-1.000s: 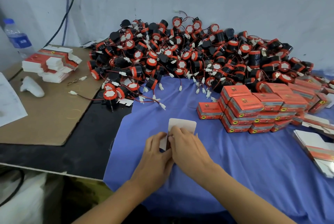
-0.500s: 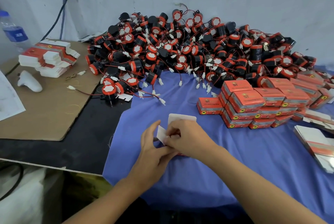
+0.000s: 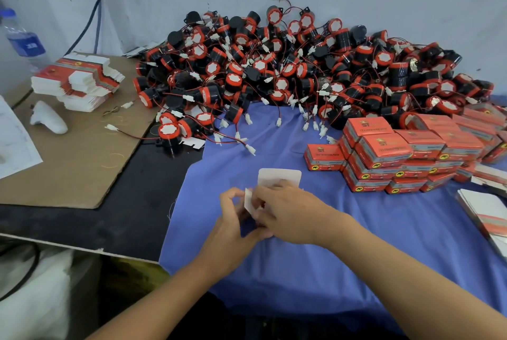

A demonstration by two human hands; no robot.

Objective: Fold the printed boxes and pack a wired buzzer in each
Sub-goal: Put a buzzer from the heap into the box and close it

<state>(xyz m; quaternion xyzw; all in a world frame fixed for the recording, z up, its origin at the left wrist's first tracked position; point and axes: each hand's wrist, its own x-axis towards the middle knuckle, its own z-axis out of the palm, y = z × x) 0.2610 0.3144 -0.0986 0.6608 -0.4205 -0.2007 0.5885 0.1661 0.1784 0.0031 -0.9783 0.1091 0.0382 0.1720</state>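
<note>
Grip of left hand [image 3: 233, 220] and right hand [image 3: 286, 210] tight on box blank [image 3: 279, 175], open blue cloth [image 3: 397, 216] all round.

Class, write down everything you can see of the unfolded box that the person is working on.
The unfolded box is thin white card, plain inner face up. A round-cornered flap sticks out on the far side; a small side flap stands raised on its left. It lies low over the blue cloth. The left hand pinches the side flap; the right hand grips and covers its middle, hiding the rest.
</note>
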